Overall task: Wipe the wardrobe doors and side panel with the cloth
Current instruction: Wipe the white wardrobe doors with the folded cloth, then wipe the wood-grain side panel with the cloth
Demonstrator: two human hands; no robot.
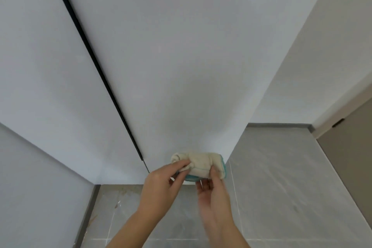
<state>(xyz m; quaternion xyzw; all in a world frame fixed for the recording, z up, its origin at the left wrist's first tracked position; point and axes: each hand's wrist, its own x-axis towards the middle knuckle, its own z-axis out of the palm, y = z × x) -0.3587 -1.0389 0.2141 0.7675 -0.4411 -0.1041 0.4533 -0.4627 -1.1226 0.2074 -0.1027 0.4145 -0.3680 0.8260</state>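
Note:
A bunched cream cloth [201,162] with a teal edge is held low in front of the white wardrobe. My left hand [161,183] pinches its left end between thumb and fingers. My right hand [213,191] grips its right underside, slightly blurred. Two wardrobe doors fill the view: the right door [181,46] and the left door [40,46], split by a dark vertical gap [96,60]. The wardrobe's right side panel [291,78] runs back toward the wall. The cloth is apart from the door surface, as far as I can tell.
A white wall [40,177] stands at the left. Grey marbled floor tiles [281,187] spread below, with brownish stains near the left skirting [116,203]. A beige wall and a taupe door [348,157] stand at the right.

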